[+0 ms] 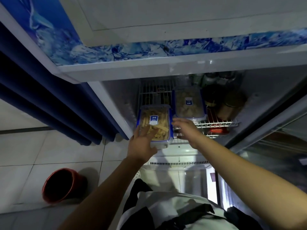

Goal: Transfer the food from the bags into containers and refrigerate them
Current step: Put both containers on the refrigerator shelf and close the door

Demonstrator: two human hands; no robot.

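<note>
While your left hand (141, 143) grips the clear rectangular blue-clipped plastic container (154, 124) at the white wire shelf's (216, 124) front edge, long axis pointing inward, your right hand (186, 128) hovers spread, holding nothing.

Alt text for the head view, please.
The left hand holds a clear container of pale food strips at the front of a wire fridge shelf; the right hand reaches open beside it, below a second container.
</note>
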